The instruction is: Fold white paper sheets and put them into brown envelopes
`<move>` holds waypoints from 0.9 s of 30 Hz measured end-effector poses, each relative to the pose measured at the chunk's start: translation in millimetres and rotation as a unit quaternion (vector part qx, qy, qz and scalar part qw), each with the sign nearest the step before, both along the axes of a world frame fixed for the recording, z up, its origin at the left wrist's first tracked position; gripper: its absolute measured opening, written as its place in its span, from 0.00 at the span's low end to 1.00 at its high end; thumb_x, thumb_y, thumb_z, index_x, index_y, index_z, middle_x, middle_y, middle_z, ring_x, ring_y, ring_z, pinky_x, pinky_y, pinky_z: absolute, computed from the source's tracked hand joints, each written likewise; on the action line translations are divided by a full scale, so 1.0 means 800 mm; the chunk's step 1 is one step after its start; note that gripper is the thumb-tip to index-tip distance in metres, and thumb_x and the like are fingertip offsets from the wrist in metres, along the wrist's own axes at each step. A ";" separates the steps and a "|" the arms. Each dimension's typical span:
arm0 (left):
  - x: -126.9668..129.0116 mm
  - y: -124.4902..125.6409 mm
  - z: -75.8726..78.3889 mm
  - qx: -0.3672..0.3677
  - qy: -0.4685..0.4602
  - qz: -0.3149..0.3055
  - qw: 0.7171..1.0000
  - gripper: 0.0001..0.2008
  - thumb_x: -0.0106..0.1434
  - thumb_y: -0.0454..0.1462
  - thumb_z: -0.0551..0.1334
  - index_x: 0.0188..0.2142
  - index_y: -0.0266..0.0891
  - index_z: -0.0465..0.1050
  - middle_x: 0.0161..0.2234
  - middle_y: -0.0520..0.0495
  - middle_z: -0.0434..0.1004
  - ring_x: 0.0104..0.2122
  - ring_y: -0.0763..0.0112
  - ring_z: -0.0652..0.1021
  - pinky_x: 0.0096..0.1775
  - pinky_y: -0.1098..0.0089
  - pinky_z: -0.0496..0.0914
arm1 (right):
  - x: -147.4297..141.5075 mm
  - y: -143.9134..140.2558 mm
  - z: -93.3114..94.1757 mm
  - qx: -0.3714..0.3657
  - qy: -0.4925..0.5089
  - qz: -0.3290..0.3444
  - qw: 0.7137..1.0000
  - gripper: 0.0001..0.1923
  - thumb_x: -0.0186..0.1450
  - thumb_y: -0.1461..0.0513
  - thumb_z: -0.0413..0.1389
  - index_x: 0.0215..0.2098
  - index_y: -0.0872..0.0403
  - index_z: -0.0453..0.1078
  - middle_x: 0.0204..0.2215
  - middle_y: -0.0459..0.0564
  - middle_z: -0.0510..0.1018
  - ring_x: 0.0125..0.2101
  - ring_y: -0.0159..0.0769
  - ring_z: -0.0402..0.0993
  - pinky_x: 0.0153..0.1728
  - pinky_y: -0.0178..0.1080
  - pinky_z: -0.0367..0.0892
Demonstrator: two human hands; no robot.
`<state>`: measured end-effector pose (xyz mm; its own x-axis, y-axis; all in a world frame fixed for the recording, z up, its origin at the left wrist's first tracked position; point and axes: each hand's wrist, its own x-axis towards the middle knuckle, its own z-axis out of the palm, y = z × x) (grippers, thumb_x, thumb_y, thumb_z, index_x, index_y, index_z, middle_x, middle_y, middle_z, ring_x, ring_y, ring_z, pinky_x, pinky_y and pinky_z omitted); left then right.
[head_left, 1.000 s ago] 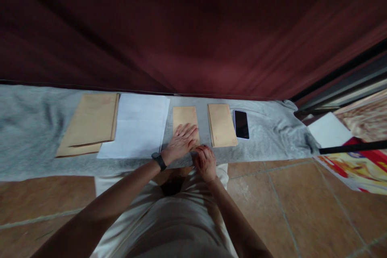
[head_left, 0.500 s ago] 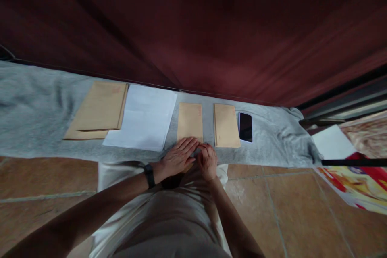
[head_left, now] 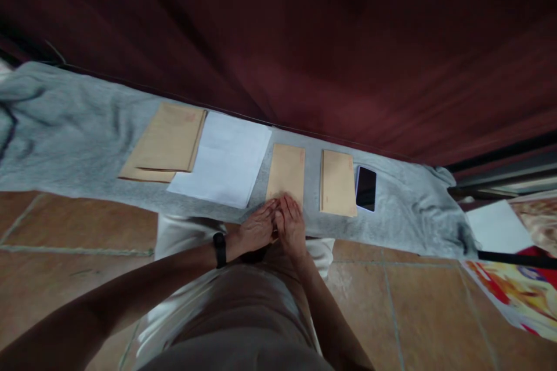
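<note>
In the head view a small brown paper envelope (head_left: 286, 169) with red print at its far right corner lies on the grey cloth, its near end under my hands. My left hand (head_left: 259, 227), wearing a dark wristband, is closed on the near left part of that end. Right beside it, touching, my right hand (head_left: 290, 227) has its fingers together over the near edge and is closed on the envelope too. A sliver of brown paper shows between the hands; the thumbs are mostly hidden.
Left of the envelope lie white paper sheets (head_left: 226, 156) and larger brown envelopes (head_left: 172, 136). To the right are a stack of small envelopes (head_left: 338, 182) and a phone (head_left: 366, 188). The grey cloth (head_left: 404, 203) covers a narrow bench against a dark red curtain (head_left: 278, 40).
The view has turned slightly, so things sit further right. My right hand's fingers have moved from a curled pinch to lying further over the envelope. My left hand has drawn back slightly.
</note>
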<state>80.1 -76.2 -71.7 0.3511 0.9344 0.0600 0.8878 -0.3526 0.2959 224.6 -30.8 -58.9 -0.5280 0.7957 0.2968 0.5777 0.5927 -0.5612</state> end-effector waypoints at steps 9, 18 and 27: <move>-0.011 -0.003 0.021 0.033 0.050 -0.023 0.998 0.35 0.70 0.45 0.57 0.69 0.25 0.54 0.71 0.30 0.53 0.72 0.55 0.53 0.71 0.56 0.49 | 0.016 -0.003 -0.001 0.038 -0.064 0.008 0.997 0.29 0.78 0.55 0.43 0.73 0.58 0.50 0.68 0.62 0.62 0.69 0.45 0.55 0.68 0.56 0.54; -0.019 -0.013 0.024 0.070 0.065 -0.001 0.995 0.38 0.71 0.50 0.58 0.70 0.28 0.52 0.71 0.33 0.52 0.71 0.55 0.54 0.71 0.57 0.50 | 0.041 -0.005 -0.009 0.075 -0.153 -0.021 0.985 0.30 0.78 0.54 0.40 0.74 0.60 0.48 0.70 0.62 0.58 0.70 0.46 0.53 0.68 0.54 0.53; -0.038 -0.023 0.024 0.076 0.061 0.010 0.995 0.38 0.69 0.47 0.60 0.71 0.28 0.51 0.71 0.32 0.51 0.72 0.54 0.52 0.70 0.56 0.51 | 0.068 -0.004 -0.008 0.070 -0.145 -0.045 0.986 0.30 0.78 0.54 0.40 0.73 0.61 0.50 0.69 0.63 0.61 0.70 0.46 0.54 0.67 0.54 0.55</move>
